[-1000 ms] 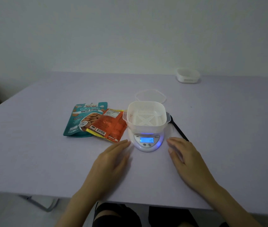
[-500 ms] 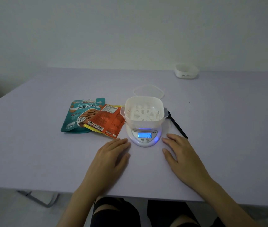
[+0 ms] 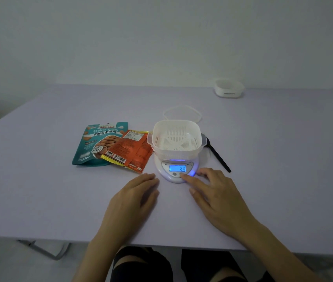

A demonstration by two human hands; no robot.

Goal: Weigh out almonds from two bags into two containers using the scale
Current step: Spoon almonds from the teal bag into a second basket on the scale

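At far left on the lilac table point(image 3: 39, 180), a teal bag of roasted almonds point(image 3: 92, 145) lies flat. An orange bag point(image 3: 133, 153) overlaps its right side and is itself partly hidden by the rim of the slotted container point(image 3: 175, 139). The left hand point(image 3: 133, 200) rests palm down on the table near the orange bag, fingers straight, holding nothing. At centre, the white slotted container sits on the digital scale point(image 3: 176, 169), whose lit display reads 39. A clear lid point(image 3: 182, 113) lies just behind. The right hand point(image 3: 218, 196), fingers extended, touches the scale's front edge with its index fingertip. A black spoon point(image 3: 219, 157) lies beside the scale, its bowl hidden behind the container. Well apart, at rear right, stands a second white container point(image 3: 229, 89).
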